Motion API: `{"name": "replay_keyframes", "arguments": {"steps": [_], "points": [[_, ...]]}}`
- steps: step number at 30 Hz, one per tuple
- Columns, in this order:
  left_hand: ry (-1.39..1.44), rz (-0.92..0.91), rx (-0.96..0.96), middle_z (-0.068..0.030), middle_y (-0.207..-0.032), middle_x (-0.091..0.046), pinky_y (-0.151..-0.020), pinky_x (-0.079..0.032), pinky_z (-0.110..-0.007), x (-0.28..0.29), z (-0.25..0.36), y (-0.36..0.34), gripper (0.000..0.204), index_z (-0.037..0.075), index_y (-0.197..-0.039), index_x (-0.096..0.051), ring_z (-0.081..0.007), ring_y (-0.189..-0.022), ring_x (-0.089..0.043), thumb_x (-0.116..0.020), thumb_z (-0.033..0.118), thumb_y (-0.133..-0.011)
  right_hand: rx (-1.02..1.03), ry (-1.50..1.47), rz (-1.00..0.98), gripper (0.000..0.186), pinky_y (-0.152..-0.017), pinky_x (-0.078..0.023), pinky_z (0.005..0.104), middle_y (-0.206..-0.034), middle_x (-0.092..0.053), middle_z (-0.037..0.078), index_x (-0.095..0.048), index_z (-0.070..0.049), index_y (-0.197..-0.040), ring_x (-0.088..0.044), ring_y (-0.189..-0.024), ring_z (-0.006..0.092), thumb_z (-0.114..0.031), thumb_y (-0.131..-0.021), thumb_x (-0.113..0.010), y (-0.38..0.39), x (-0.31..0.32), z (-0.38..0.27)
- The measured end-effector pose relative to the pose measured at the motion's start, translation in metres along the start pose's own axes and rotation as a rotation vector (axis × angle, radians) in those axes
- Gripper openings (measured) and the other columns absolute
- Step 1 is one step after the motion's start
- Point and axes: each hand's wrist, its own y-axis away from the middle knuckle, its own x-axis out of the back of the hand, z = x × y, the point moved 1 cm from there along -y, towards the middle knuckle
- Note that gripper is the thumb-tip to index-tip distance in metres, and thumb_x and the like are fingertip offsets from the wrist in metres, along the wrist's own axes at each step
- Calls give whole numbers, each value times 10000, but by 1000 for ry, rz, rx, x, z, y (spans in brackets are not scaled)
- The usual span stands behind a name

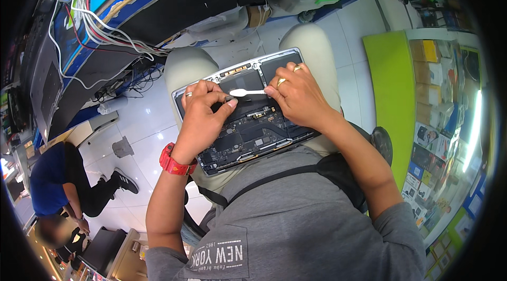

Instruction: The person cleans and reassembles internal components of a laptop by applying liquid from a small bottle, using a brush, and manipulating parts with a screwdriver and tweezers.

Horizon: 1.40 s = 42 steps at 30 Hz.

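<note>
An opened laptop [244, 137] lies across my lap, its inside bare: a dark circuit board on the side nearest my body, black battery blocks beyond it. My right hand [300, 95] grips the thin handle of a white tool [240, 92] with an oval head, shaped like a small brush or spoon; its exact kind is unclear. That head points left, over the battery blocks. My left hand [205, 114] is pinched at the thumb and fingertips on a small dark piece [230, 99] just beside the tool's head. Its other fingers rest over the laptop's left side.
Ahead of my knees runs a dark counter [185, 3] with bundled white cables [92, 22] hanging at its left. A glass display case [433, 122] with a green side panel [388, 101] stands right. At lower left, a person in a blue shirt [50, 178] crouches or sits.
</note>
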Motion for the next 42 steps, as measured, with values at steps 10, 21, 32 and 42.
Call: {"name": "replay_keyframes", "arguments": {"steps": [10, 21, 32, 42], "points": [[22, -45, 26, -65, -1171, -641, -1129, -351, -412, 4, 1, -1, 177, 6, -1050, -827, -263, -1204, -510, -796, 167, -984, -85, -55, 1, 301, -908, -445, 448, -899, -661, 97, -787, -28, -874, -616, -930, 312, -264, -1052, -731, 1, 8, -6], [32, -137, 29, -69, -1272, -605, -1193, -295, -421, 12, -2, 1, 215, -17, -1139, -787, -266, -1292, -478, -698, 150, -1036, -164, -62, -57, 316, -925, -447, 448, -926, -671, 111, -802, -18, -932, -613, -957, 320, -275, -1080, -693, 5, 4, -3], [-36, -102, 8, -75, -1270, -606, -1178, -302, -436, 7, -1, 3, 204, -20, -1133, -768, -284, -1289, -479, -692, 155, -1060, -141, -93, -85, 353, -901, -454, 447, -910, -691, 118, -793, -11, -885, -624, -933, 316, -283, -1086, -691, 4, 6, -6], [-33, -112, 6, -81, -1290, -609, -1197, -301, -443, 8, 0, 3, 203, -7, -1137, -777, -297, -1308, -476, -693, 162, -1061, -119, -47, -64, 353, -881, -454, 445, -889, -687, 114, -789, -14, -865, -630, -901, 311, -283, -1078, -705, 3, 1, -8]]}}
